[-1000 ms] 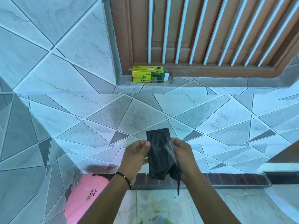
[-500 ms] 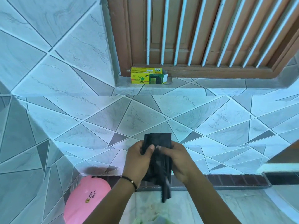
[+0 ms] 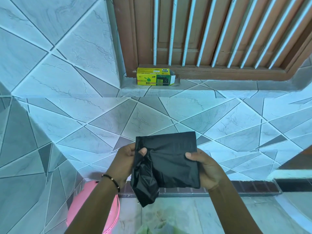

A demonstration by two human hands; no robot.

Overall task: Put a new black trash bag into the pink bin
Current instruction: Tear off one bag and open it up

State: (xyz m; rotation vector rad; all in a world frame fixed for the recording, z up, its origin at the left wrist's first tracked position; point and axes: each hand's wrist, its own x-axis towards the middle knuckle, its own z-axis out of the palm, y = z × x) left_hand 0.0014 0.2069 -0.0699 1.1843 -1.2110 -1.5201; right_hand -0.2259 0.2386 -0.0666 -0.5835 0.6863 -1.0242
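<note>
A folded black trash bag [image 3: 170,162] is held up in front of the tiled wall, partly spread into a wide flat panel with a loose crumpled flap hanging at its lower left. My left hand [image 3: 125,162] pinches the bag's left edge between thumb and fingers. My right hand [image 3: 205,168] grips the right edge, thumb on the front. The pink bin [image 3: 81,205] stands on the floor at lower left, mostly hidden behind my left forearm; its inside cannot be seen.
A yellow-green bin-bag box [image 3: 155,76] lies on the tiled window ledge below a brown wooden frame with white bars [image 3: 211,34]. A tiled wall corner juts out at left. Something pale green [image 3: 157,227] lies on the floor at the bottom edge.
The bag has been unfolded sideways from a narrow strip into a wide panel. My hands have moved apart, the right hand shifting to the right edge.
</note>
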